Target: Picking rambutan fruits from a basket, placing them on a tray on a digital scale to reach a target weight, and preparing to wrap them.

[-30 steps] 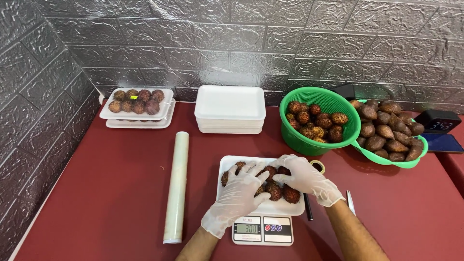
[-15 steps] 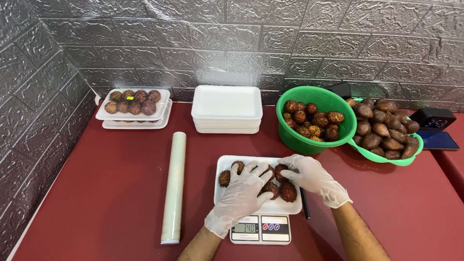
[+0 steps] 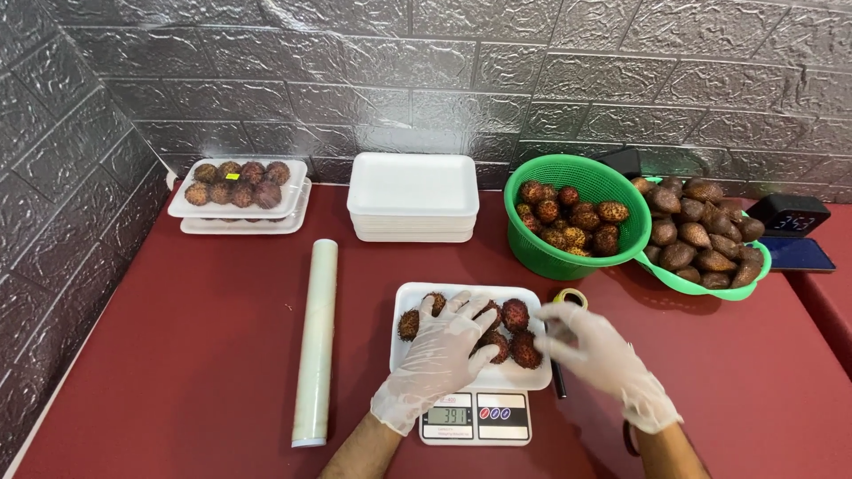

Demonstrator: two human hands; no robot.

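Observation:
A white foam tray (image 3: pixel 417 294) with several spiky reddish-brown fruits (image 3: pixel 515 314) rests on a small digital scale (image 3: pixel 477 417) near the table's front. My left hand (image 3: pixel 437 359), in a clear glove, lies flat over the fruits in the tray's middle, fingers spread. My right hand (image 3: pixel 603 357), also gloved, hovers just right of the tray with its fingers apart and nothing in it, above a dark pen-like object (image 3: pixel 558 383) and a tape roll (image 3: pixel 570 298).
A roll of cling film (image 3: pixel 316 340) lies left of the scale. At the back stand filled fruit trays (image 3: pixel 240 191), a stack of white foam trays (image 3: pixel 413 197), a green basket of spiky fruits (image 3: pixel 577 217) and a basket of brown scaly fruits (image 3: pixel 701 239). A phone and clock (image 3: pixel 788 215) sit far right.
My right hand has lifted off the fruits and moved to the right of the tray. My left hand stays on the fruits.

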